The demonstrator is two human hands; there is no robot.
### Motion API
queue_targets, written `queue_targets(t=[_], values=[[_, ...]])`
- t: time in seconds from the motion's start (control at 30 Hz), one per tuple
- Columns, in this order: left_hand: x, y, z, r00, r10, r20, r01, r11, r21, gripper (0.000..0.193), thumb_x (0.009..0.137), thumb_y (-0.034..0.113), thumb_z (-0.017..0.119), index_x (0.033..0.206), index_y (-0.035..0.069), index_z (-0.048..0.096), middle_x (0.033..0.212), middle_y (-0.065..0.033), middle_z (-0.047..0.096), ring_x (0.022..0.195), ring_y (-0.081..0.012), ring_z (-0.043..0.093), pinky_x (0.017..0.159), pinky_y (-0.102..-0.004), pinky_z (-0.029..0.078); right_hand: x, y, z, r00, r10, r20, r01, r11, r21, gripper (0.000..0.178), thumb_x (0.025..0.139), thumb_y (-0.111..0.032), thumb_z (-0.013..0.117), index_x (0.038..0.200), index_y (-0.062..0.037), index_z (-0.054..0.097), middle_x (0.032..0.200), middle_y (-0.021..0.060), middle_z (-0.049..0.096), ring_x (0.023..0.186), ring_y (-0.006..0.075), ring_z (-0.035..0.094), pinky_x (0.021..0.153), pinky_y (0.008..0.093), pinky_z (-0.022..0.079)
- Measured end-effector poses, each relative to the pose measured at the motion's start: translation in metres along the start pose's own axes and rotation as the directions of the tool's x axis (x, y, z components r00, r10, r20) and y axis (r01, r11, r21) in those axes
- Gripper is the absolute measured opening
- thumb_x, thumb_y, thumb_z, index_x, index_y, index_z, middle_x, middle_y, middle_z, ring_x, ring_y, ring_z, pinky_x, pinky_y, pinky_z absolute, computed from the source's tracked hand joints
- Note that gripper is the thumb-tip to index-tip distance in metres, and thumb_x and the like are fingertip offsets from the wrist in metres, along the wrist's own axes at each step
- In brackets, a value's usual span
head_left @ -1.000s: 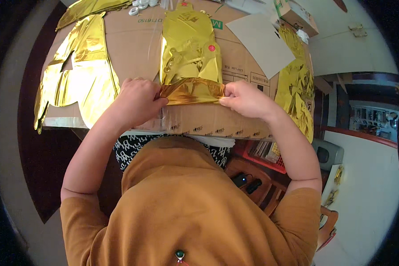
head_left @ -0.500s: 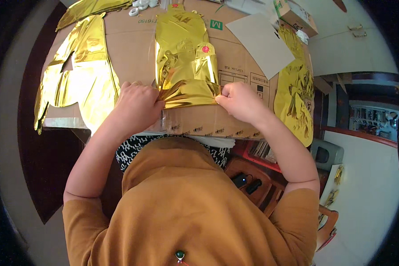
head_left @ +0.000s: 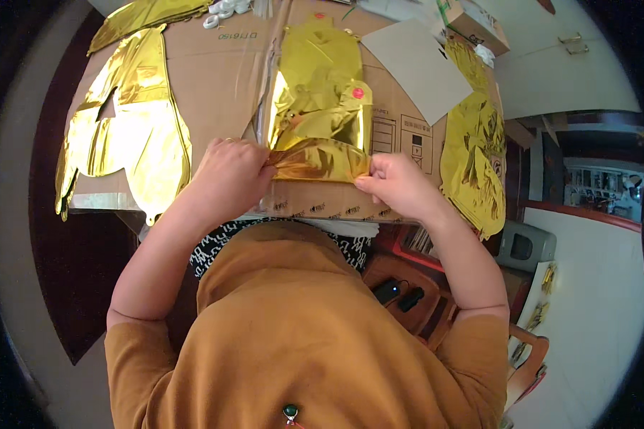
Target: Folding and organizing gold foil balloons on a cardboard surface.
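Here, I see the golden foil piece [head_left: 322,75] lying at the upper centre of the frame, on the brown cardboard [head_left: 211,93]; its lower part is between the two hands and the rest extends above them. The left hand [head_left: 235,171] is clamped on its lower left corner, and the right hand [head_left: 399,182] pinches the lower right corner. Another golden foil piece [head_left: 142,82] lies at the left, and a grey sheet [head_left: 418,68] at the upper right.
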State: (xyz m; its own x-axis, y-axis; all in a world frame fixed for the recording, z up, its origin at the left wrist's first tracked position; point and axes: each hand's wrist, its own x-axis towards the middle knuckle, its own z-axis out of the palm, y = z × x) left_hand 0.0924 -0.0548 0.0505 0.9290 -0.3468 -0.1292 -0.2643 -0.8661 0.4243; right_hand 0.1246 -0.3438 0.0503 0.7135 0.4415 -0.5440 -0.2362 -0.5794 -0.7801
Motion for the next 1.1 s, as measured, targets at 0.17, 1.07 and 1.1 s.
queue_targets(t=[0.17,1.07,1.1], values=[[0.005,0.009,-0.006,0.996,0.068,0.058,-0.052,0.969,-0.243,0.022,0.083,0.019,0.076,0.079,-0.001,0.067,0.075,-0.0176,0.066,0.074,-0.0356,0.066,0.070,-0.0466,0.051,-0.024,0.022,-0.001,0.996,0.068,-0.063,-0.065,0.997,0.046,0.014,0.099,-0.015,0.064,0.092,-0.0024,0.065,0.073,-0.0042,0.058,0.063,0.0045,0.052,0.057,0.0234,0.044],[-0.006,0.008,0.010,1.000,0.009,0.025,-0.004,0.982,-0.189,0.025,0.083,0.019,0.073,0.074,0.001,0.059,0.082,-0.0160,0.060,0.091,-0.0382,0.057,0.088,-0.0471,0.043,-0.017,0.020,-0.001,0.991,0.112,-0.068,-0.113,0.994,-0.011,0.015,0.096,-0.014,0.068,0.089,-0.0010,0.064,0.068,-0.0012,0.061,0.059,0.0055,0.054,0.054,0.0236,0.043],[-0.007,0.008,0.010,1.000,0.002,0.017,0.001,0.985,-0.175,0.024,0.084,0.020,0.072,0.074,0.001,0.060,0.083,-0.0159,0.061,0.091,-0.0383,0.057,0.089,-0.0473,0.042,-0.018,0.018,-0.001,0.991,0.115,-0.062,-0.115,0.993,0.005,0.016,0.097,-0.014,0.068,0.088,-0.0012,0.064,0.069,-0.0009,0.062,0.059,0.0059,0.054,0.054,0.0240,0.043]])
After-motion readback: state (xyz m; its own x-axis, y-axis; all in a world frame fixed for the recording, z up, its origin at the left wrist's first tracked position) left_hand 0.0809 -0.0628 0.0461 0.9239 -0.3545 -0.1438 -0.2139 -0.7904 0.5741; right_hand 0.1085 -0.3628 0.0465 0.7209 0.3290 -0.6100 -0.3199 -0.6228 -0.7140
